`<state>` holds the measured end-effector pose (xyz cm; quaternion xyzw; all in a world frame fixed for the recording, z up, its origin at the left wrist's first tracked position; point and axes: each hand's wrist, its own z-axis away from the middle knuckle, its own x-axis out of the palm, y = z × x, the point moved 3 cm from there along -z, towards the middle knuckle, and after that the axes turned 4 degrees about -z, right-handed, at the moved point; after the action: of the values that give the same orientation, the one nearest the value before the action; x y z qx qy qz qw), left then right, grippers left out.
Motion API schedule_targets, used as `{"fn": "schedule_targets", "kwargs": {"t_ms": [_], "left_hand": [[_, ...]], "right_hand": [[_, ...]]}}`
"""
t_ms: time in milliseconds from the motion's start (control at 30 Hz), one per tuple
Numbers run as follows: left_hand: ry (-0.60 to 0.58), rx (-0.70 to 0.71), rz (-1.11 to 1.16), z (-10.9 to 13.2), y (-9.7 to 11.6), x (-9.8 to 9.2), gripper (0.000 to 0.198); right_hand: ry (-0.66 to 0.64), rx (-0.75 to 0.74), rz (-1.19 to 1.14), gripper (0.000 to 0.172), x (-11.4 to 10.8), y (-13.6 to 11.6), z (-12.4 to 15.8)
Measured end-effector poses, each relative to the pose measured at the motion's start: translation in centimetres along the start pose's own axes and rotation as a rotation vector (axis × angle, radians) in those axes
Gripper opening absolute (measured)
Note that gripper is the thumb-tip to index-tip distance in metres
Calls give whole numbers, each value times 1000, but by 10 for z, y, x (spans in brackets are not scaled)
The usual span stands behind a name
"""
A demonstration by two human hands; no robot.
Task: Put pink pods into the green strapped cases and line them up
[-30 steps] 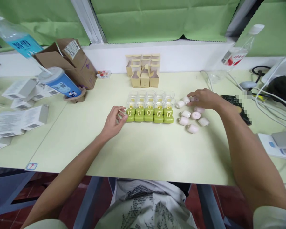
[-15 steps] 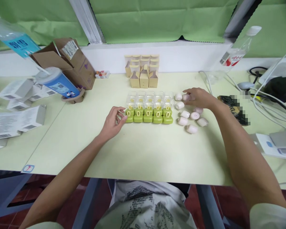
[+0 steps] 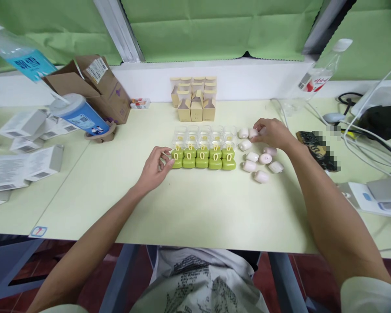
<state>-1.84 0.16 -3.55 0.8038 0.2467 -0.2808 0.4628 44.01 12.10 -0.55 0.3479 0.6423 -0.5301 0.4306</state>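
Note:
On the table, several green cases (image 3: 202,161) with cream loops on top stand in two rows in clear plastic trays (image 3: 205,131). My left hand (image 3: 155,168) is at the left end of these rows. Its fingers are loosely curled and apart, the thumb and fingertips against the end cases. To the right lie several pale pink, rounded cylinder-shaped pieces (image 3: 261,176). Over the far ones reaches my right hand (image 3: 273,131), thumb and fingers closed around one small pale piece (image 3: 252,133), which they partly cover.
Open small tan boxes (image 3: 203,111) stand grouped at the back wall. Leftward are a cardboard box (image 3: 112,95), a blue cup (image 3: 83,115) in a holder and white boxes (image 3: 44,165). A clear bottle (image 3: 321,76), cables and a dark packet (image 3: 317,150) lie rightward.
My right hand's fingers have shifted slightly and closed more around the far pale piece. My left hand stays at the green cases. The view has moved very slightly.

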Motion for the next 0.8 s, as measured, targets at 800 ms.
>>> {"fn": "schedule_targets", "kwargs": {"t_ms": [800], "left_hand": [[-4, 17, -14, 0, 0, 0, 30]], "right_hand": [[-216, 246, 103, 35, -50, -17, 35]]}}
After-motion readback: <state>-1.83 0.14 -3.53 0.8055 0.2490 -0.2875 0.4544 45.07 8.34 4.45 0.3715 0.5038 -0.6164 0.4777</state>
